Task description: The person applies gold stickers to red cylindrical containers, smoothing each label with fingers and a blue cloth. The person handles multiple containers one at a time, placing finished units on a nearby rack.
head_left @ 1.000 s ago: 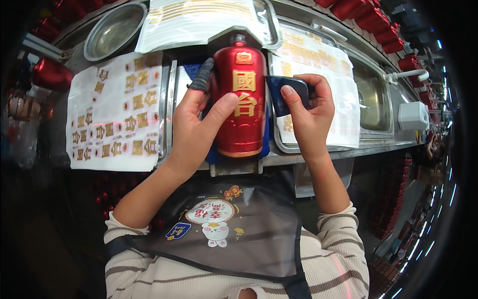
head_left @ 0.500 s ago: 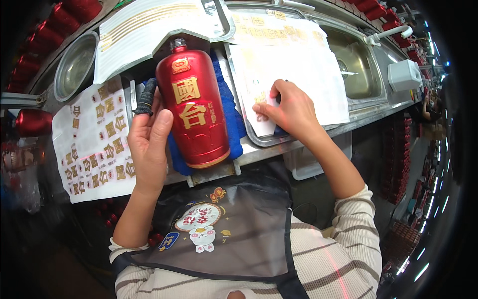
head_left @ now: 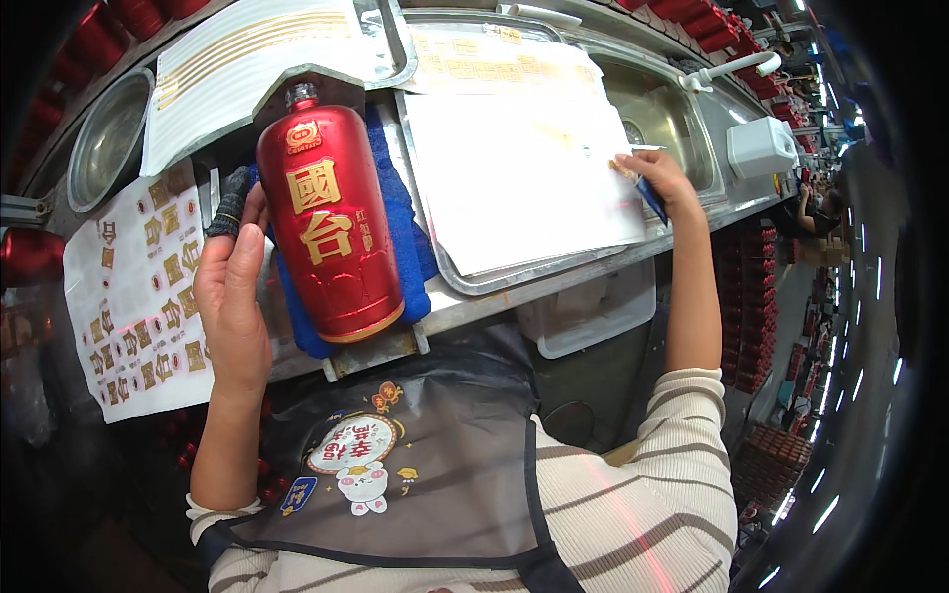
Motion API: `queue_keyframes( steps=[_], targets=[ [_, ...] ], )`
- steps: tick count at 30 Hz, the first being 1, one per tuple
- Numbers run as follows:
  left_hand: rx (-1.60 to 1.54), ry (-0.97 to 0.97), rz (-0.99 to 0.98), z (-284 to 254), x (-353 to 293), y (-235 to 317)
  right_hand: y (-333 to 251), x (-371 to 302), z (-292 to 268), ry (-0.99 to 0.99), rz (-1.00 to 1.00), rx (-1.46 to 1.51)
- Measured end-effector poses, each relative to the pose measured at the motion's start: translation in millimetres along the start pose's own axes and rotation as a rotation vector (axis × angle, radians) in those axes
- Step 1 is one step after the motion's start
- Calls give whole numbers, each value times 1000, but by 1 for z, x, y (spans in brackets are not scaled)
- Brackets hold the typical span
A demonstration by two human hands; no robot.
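Note:
A red bottle (head_left: 331, 222) with raised gold characters lies tilted on a blue cloth (head_left: 415, 247), its neck pointing away from me. My left hand (head_left: 235, 306) is beside its left side, open, fingers extended and partly hidden against the bottle, thumb apart. One finger wears a dark wrap (head_left: 229, 202). Out to the right, near the sink, my right hand (head_left: 667, 188) pinches a small gold decal (head_left: 621, 167). Something flat and dark blue (head_left: 650, 200) also sits in that hand, mostly hidden. White paper sheets (head_left: 514, 188) lie on a metal tray (head_left: 484, 285) between the hands.
A sheet of gold decals (head_left: 148, 306) hangs over the left counter edge. Behind it stands a metal bowl (head_left: 111, 138). Striped gold strips on a white sheet (head_left: 252, 59) lie at the back. Right are a steel sink (head_left: 643, 109), a faucet (head_left: 732, 71) and a white jug (head_left: 759, 148).
My right hand has lifted off the white sheet and swung right toward the sink, with the gold decal in its fingertips. My left hand stays by the bottle. The whole view has shifted.

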State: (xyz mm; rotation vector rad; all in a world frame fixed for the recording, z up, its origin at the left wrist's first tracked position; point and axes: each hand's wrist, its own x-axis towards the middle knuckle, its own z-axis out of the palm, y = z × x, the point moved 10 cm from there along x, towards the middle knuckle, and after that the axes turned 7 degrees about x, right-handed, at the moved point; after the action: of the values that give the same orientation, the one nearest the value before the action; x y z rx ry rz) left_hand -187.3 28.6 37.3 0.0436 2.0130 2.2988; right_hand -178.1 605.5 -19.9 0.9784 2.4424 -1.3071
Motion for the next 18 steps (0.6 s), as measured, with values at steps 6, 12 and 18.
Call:
queue_keyframes(
  steps=[6,12,18],
  targets=[
    [79,32,72,-8,-5,11,-27,-31,-27,372,-259,-175],
    [209,20,541,7,-23,82,-173,-169,59,375,-673,-332],
    [205,-294,393,101,-19,84,-248,-265,109,-247,-744,-39]
  ],
)
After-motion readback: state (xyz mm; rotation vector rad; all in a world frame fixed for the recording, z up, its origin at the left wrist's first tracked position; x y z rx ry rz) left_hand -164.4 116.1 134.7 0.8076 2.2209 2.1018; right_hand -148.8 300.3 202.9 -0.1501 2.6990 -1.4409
